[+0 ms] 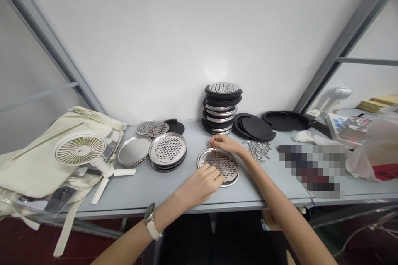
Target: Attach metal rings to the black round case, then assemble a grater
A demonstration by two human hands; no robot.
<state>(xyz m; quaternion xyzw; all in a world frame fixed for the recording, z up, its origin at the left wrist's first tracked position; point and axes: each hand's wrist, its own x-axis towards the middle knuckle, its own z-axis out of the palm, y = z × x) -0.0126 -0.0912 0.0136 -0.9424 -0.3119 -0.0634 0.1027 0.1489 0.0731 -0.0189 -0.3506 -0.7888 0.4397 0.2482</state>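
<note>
In front of me on the table lies a round metal grater with rows of raised holes and a shiny rim. My left hand is over its near left part, fingers curled down; the fingertips and anything in them are hidden. At the far rim, my right hand bends its fingers in a pinch, and whatever is between them is too small to make out. A pile of small metal pieces lies right of my right hand. Left of the grater stands a stack of similar round graters.
Plain metal discs and loose perforated discs lie left. A tall stack of graters and black rings stands behind. Black round trays lie right of it. A white fan rests on a cream bag.
</note>
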